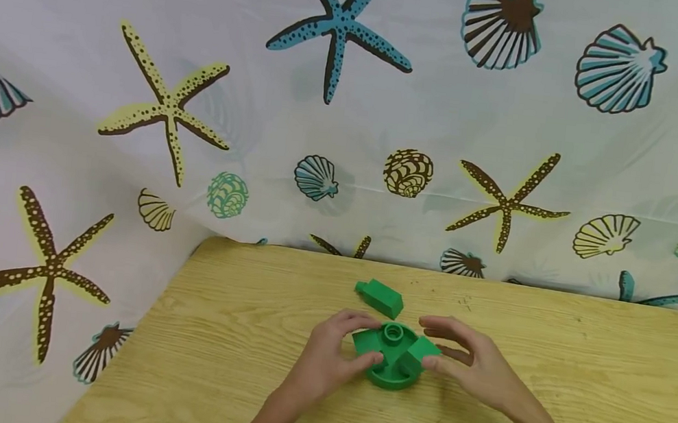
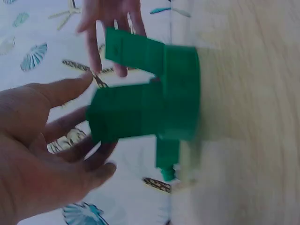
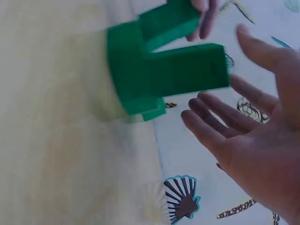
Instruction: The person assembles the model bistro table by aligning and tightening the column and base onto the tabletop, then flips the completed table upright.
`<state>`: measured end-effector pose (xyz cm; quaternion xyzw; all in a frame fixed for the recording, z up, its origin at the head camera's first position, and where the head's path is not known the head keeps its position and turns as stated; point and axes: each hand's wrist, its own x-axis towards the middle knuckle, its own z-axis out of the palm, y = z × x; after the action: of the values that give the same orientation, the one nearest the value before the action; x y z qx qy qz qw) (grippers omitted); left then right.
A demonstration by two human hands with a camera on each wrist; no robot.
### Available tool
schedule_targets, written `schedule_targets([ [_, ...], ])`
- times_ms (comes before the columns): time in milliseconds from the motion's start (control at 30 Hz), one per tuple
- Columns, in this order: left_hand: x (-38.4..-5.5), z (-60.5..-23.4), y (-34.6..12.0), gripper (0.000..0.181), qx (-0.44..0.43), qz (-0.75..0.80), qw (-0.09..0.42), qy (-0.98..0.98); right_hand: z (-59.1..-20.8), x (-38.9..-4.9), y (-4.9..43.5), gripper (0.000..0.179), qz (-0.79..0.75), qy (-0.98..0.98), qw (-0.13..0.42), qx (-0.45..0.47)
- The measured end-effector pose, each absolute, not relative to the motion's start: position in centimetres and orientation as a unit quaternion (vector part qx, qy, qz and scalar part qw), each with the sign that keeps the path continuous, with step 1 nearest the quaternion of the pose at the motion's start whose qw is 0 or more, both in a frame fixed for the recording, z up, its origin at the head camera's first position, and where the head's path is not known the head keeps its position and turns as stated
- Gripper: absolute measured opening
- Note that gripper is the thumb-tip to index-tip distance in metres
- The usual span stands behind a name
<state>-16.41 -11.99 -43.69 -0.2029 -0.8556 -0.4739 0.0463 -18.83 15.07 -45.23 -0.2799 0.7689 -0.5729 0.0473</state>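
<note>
A round green base [image 1: 392, 383] with a raised ring socket lies on the wooden table. Two green blocks rise from it, a left block [image 2: 124, 112] and a right block [image 3: 187, 69], leaning apart. My left hand [image 1: 330, 355] curves loosely about the left block's upper end, thumb held off it and some fingers behind it. Beside the right block my right hand [image 1: 480, 368] has its fingers spread and relaxed, with the thumb apart from the block in the right wrist view. A third green block [image 1: 382, 298] with a small peg at one end lies just behind the base.
The light wooden table [image 1: 226, 337] runs back to a white cloth [image 1: 373, 125] printed with starfish and shells. The cloth hangs along the back and left side.
</note>
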Motion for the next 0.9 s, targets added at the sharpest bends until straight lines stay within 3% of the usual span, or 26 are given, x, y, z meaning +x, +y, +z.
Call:
schedule_targets([
  [167, -14.7, -42.5, -8.8, 0.040, -0.241, -0.397, 0.105, -0.879, -44.1, -21.2, 15.7, 0.038, -0.569, 0.780, 0.005, -0.261],
  [300, -14.3, -42.4, -6.4, 0.043, -0.241, -0.377, 0.089, -0.890, -44.5, -23.3, 14.7, 0.041, -0.537, 0.809, -0.013, -0.240],
  [467, -14.6, -42.4, -4.8, 0.045, -0.200, -0.330, 0.073, -0.920, -45.8, -25.4, 13.0, 0.043, -0.509, 0.826, 0.006, -0.241],
  [700, -14.6, -42.2, -4.5, 0.040, -0.210, -0.266, 0.079, -0.938, -46.8, -27.4, 11.1, 0.046, -0.479, 0.838, 0.040, -0.259],
  [900, -14.5, -42.0, -5.3, 0.037, -0.228, -0.284, 0.052, -0.930, -47.6, -28.4, 10.1, 0.050, -0.435, 0.860, 0.051, -0.263],
])
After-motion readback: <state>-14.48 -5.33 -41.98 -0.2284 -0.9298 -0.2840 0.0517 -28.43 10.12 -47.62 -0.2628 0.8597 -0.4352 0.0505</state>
